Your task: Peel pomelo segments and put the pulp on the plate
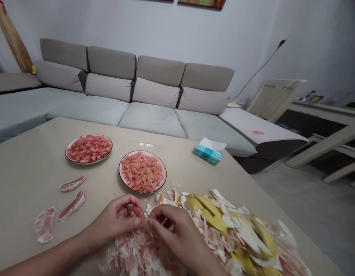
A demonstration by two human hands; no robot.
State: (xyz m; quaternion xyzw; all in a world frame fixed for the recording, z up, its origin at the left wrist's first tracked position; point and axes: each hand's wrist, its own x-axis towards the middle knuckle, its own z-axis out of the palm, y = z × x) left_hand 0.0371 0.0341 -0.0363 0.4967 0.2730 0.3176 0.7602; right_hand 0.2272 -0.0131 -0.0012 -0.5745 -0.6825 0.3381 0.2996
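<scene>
My left hand (124, 214) is closed, its thumb and curled fingers around a small pink pomelo piece (139, 226), mostly hidden by the fingers. Close beside it, my right hand (177, 230) pinches near that piece, and a thin pale stick like a toothpick (165, 221) shows between its fingers. Under both hands lies a heap of pink and white membrane scraps (134, 253). Three pomelo segments, among them a whole-looking one (45, 225), rest on the table to the left. Beyond the hands, peeled pink flesh (142, 171) covers a dark-rimmed plate (126, 188).
A second plate (89, 163) of pink flesh (89, 147) stands farther left. Yellow and white pomelo peel (208, 214) is piled on the right. A blue tissue pack (207, 154) sits near the far table edge (154, 133). Behind the table is a grey sofa (151, 115).
</scene>
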